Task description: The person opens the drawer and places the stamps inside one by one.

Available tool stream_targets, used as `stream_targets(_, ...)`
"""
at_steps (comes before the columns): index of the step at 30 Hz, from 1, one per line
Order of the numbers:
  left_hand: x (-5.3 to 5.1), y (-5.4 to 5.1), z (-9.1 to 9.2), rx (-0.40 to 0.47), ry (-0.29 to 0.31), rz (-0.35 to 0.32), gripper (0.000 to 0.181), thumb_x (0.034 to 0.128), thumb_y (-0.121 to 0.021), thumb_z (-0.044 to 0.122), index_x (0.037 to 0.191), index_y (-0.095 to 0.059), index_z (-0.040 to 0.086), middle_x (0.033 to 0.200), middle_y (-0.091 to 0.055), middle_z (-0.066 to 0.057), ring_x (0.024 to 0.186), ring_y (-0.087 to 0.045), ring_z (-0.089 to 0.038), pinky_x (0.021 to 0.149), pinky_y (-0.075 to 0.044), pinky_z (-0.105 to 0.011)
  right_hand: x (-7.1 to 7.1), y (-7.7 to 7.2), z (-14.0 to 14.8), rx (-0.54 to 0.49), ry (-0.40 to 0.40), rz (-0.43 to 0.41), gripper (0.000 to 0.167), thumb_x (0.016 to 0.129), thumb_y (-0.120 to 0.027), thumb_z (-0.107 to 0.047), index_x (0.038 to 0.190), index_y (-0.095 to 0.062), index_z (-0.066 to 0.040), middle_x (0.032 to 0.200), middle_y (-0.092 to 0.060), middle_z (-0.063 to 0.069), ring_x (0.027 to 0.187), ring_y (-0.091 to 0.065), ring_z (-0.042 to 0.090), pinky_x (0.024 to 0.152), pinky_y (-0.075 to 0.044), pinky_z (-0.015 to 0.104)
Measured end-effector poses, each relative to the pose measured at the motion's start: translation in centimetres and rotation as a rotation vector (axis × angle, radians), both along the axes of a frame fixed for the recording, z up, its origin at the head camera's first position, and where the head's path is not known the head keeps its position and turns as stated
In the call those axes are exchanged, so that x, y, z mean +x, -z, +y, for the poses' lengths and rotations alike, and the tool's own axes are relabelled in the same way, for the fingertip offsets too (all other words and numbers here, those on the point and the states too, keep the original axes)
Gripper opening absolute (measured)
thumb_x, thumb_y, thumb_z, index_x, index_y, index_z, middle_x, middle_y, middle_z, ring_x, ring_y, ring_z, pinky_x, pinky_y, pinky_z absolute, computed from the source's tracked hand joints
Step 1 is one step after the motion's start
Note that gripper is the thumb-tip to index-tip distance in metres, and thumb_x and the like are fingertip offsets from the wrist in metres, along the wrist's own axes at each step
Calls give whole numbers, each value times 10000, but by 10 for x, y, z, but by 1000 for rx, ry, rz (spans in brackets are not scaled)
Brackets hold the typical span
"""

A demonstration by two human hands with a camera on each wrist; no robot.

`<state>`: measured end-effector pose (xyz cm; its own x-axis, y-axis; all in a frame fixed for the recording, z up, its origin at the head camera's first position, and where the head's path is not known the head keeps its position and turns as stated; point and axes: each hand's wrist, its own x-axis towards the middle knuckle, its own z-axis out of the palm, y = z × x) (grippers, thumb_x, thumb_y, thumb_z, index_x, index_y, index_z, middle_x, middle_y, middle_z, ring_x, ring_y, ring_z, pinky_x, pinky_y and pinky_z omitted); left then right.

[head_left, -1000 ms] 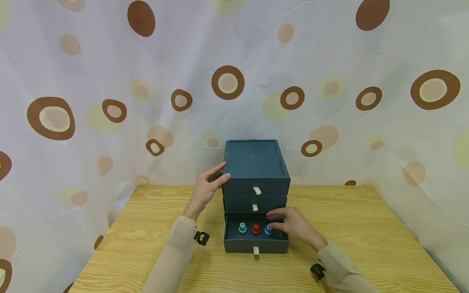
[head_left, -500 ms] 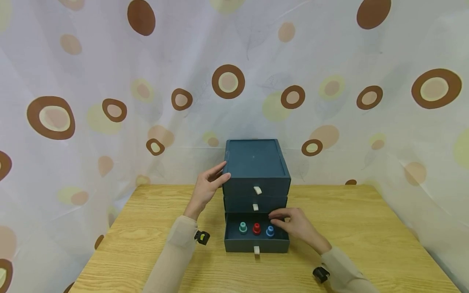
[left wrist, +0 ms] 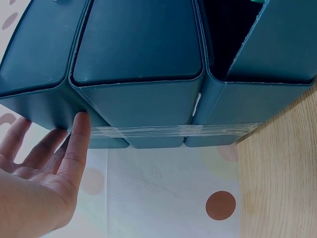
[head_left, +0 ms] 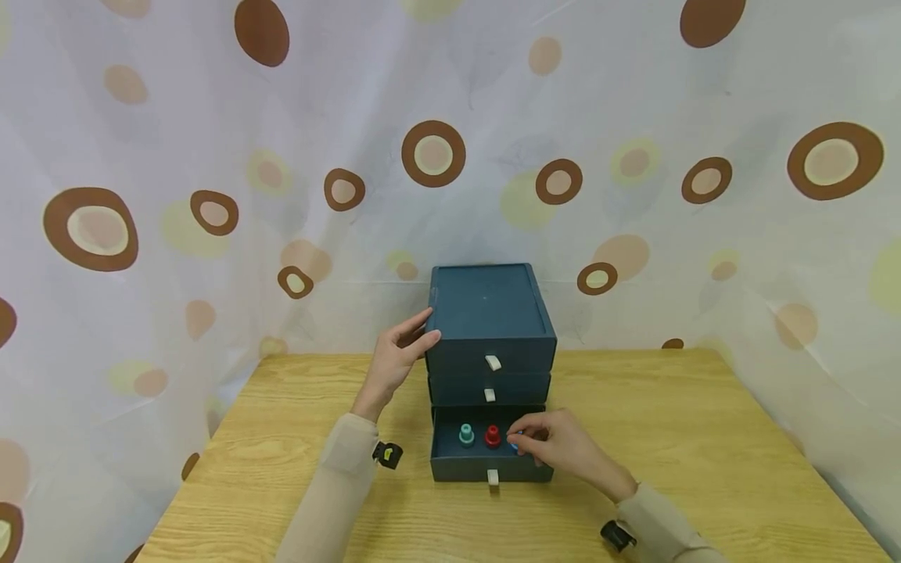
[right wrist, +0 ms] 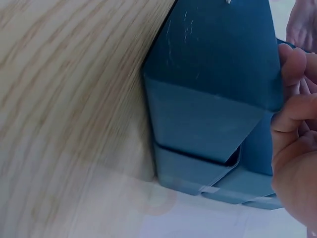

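Note:
A dark blue cabinet of three stacked drawers (head_left: 493,301) has its bottom drawer (head_left: 461,471) pulled out. In that drawer stand a teal stepped peg (head_left: 466,435), a red stepped peg (head_left: 493,436) and a blue stepped peg (head_left: 515,447), mostly covered by fingers. My right hand (head_left: 566,447) has its thumb and index finger curled around the blue peg in a pinch. Steadying the cabinet's upper left side is my left hand (head_left: 390,365), fingers extended; the left wrist view shows a fingertip (left wrist: 81,119) against the casing. In the right wrist view the drawer front (right wrist: 213,54) hides the pegs.
The cabinet stands on a wooden table (head_left: 303,461) near a patterned curtain (head_left: 450,211) at the back. White pull tabs (head_left: 493,363) stick out from the drawer fronts. Clear tape (left wrist: 148,131) runs across the casing.
My right hand drew back slightly from the blue peg, then came forward and left over it, its fingers closing in. My left hand stays on the cabinet. The view shifts slightly.

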<state>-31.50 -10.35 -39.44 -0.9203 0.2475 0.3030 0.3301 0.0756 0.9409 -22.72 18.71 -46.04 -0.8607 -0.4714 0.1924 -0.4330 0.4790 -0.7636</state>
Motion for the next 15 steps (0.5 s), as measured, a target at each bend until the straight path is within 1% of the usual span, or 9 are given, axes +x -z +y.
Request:
stream_targets(3, 0, -1, 1, 1, 0, 5, 523, 943, -671, 303, 1438, -518, 236, 1515, -452, -35, 1392, -438, -249, 1045, -466, -470, 6, -3, -3, 50, -10, 29, 258, 942, -657, -323, 1026, -749, -96, 687, -703, -13, 435, -562, 88, 400, -459, 265)
stream_targets(6, 0, -2, 1, 1, -4, 11, 521, 945, -670, 300, 1438, -519, 234, 1510, -459, -30, 1388, -445, -243, 1036, -476, -461, 12, -4, -7, 91, -47, 31, 260, 952, -644, -328, 1037, -748, -106, 676, -697, -27, 433, -576, 104, 406, -459, 257)
stream_targets(10, 0, -2, 1, 0, -6, 12, 519, 941, -673, 306, 1434, -522, 248, 1507, -463, -20, 1387, -447, -238, 1038, -474, -464, 17, -3, -12, 104, -95, 2, 235, 958, -642, -294, 1025, -749, -96, 698, -714, 6, 469, -616, 106, 457, -489, 231)
stream_targets(15, 0, 0, 1, -1, -13, 5, 522, 937, -678, 311, 1432, -523, 259, 1508, -462, -7, 1385, -450, -235, 1039, -472, -467, 19, -4, -17, 137, -125, -29, 191, 949, -659, -254, 990, -754, -93, 763, -735, 26, 547, -647, 58, 511, -508, 199)
